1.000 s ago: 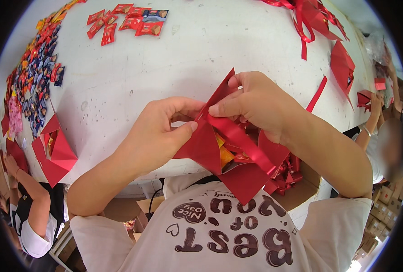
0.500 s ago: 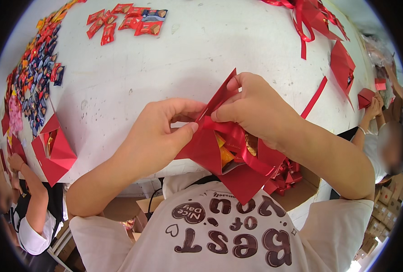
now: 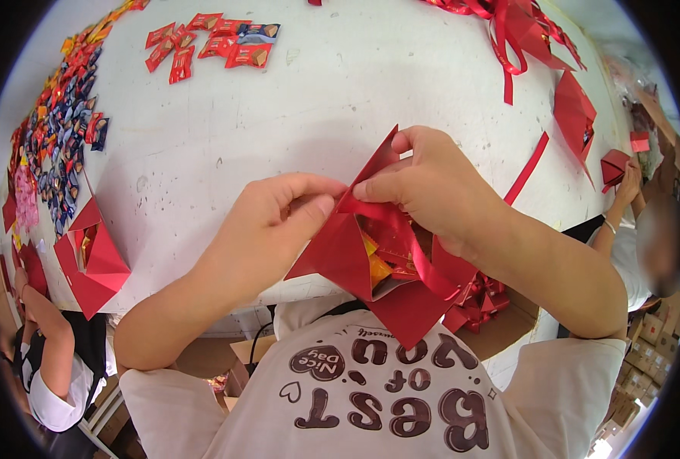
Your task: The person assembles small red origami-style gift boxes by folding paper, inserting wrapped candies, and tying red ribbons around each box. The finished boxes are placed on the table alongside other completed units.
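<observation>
Pinching glossy red paper box [image 3: 370, 260], prob. w/ ribbon [image 3: 401, 229]

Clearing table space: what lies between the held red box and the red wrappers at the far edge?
Head view: bare white table between red box and wrappers.

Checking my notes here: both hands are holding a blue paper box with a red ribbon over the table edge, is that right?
Not quite: the paper box is red, not blue, as the head view shows. The left hand and right hand do hold it, with a red ribbon, over the white table edge.
</observation>
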Tool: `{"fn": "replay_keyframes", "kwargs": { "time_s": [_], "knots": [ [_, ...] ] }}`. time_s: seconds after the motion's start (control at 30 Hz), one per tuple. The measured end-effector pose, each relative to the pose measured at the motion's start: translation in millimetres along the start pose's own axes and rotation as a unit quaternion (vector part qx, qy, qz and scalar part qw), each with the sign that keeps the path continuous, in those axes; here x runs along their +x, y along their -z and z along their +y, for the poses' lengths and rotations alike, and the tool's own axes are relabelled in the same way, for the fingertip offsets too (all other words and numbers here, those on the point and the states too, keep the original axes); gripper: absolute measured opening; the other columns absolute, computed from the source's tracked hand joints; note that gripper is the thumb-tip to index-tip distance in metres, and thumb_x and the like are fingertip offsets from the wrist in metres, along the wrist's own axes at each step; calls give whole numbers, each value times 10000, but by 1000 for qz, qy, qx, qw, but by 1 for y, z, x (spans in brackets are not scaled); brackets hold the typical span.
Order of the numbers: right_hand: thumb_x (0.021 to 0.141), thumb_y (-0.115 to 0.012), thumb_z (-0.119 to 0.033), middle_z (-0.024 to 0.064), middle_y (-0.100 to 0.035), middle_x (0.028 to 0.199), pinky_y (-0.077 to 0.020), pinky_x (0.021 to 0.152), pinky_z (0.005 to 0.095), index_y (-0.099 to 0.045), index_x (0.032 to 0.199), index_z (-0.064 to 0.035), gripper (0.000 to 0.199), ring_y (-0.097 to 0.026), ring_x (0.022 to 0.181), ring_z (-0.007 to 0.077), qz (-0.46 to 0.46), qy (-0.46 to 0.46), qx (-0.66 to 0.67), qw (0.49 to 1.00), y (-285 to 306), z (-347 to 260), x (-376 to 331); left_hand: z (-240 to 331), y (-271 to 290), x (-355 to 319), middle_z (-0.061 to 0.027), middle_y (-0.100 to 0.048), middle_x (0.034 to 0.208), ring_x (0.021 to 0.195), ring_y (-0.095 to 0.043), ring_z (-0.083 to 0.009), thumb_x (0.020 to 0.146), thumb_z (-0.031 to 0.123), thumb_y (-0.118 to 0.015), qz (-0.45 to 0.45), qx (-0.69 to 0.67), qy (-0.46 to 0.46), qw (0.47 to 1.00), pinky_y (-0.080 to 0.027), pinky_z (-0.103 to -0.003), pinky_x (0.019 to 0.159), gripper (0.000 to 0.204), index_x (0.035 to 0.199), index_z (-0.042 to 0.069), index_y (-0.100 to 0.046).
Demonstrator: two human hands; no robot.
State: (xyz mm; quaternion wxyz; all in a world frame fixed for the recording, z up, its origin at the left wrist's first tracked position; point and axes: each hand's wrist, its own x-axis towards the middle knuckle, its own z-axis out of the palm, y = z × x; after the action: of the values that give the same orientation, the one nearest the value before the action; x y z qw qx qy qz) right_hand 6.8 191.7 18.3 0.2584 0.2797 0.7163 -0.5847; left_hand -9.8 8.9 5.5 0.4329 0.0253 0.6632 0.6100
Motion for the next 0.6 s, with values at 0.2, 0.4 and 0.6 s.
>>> {"fn": "replay_keyframes", "kwargs": {
  "time_s": [0.2,0.4,0.6],
  "knots": [
    [804,-676,-37,191,-663,950,-523,699,273,-430,1000,12,318,-647,806,189,-33,89,-59,994,17,4,-13,-2,11,9,-64,-636,962,872,-597,-115,922,118,-582,-3,14,28,1000,-493,-257,760,184,1021,-34,-612],
    [882,-591,17,110,-655,972,-491,836,270,-450,995,-22,185,-619,926,153,169,288,148,931,59,47,-32,-6,14,17,-85,-639,970,879,-621,-145,946,151,-548,3,-58,36,998,-516,-286,779,197,1026,-20,-606],
    [806,-706,-119,94,-688,879,-477,803,318,-641,949,2,198,-634,856,176,126,356,-202,904,46,54,-22,7,13,16,-135,-634,1024,944,-616,-174,950,152,-544,2,-95,76,993,-510,-312,837,261,1109,-50,-589]
  ]
}}
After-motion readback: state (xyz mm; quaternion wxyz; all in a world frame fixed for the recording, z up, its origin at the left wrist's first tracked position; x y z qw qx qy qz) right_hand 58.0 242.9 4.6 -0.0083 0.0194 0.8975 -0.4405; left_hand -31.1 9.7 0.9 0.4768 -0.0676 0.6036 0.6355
